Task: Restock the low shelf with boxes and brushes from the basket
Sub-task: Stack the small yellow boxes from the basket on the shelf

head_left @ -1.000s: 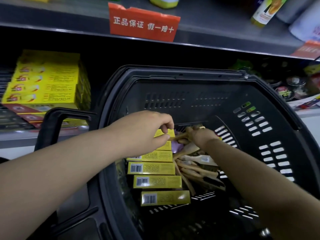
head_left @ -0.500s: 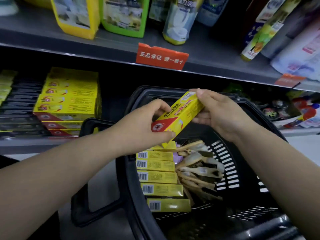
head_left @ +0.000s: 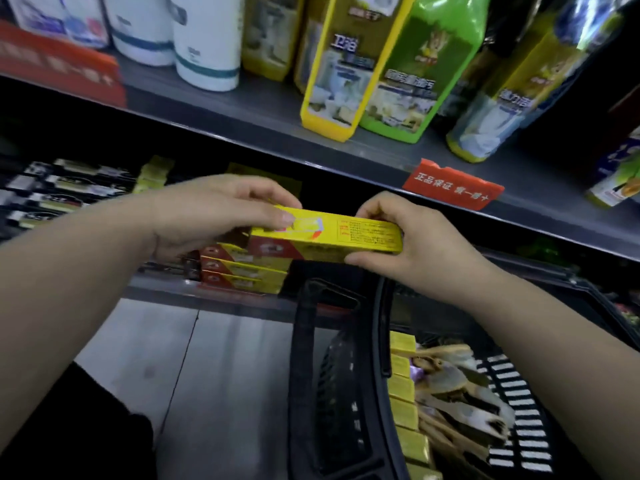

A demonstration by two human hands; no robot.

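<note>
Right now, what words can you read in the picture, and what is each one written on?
"正品保证 假一赔十": on the right red tag.
"卫浴": on the yellow bottle.
Green bottle: the label has writing, but it is too blurred to read.
Left red tag: too blurred to read.
Yellow box, held by the left hand and right hand: the print is too small to read.

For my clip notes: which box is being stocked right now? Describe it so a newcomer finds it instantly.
Start at the dark low shelf beyond the black basket. In front of its stack of yellow-and-red boxes, one yellow box is held level in the air. Unlike the stacked boxes, it is gripped at its ends by the left hand and right hand.
</note>
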